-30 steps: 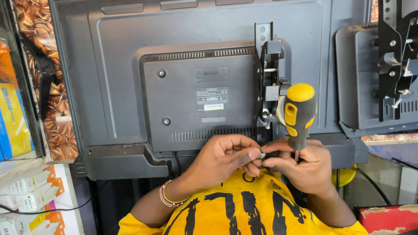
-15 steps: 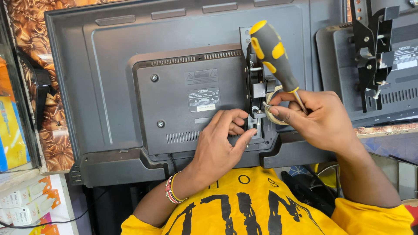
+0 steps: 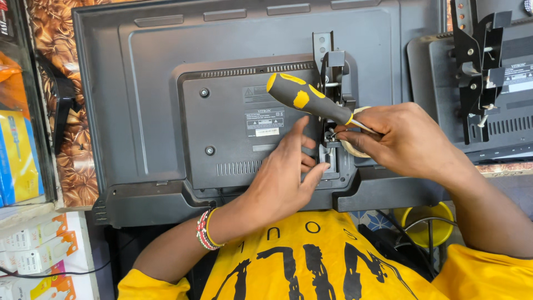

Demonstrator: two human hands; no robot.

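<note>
While gripped in the right hand (image 3: pixel 408 139), fingers clamped on the shaft end, screwdriver (image 3: pixel 311 100) lies tilted, handle up-left of the black bracket (image 3: pixel 333 94), tip at its lower end. Left hand (image 3: pixel 283 172), fingers loosely spread, touching just below the bracket, equally near.

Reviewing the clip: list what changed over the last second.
The screwdriver in the right hand swung from upright to lying leftward across the television back. The left hand moved up onto the mounting bracket. Both hands stayed at the bracket.
</note>
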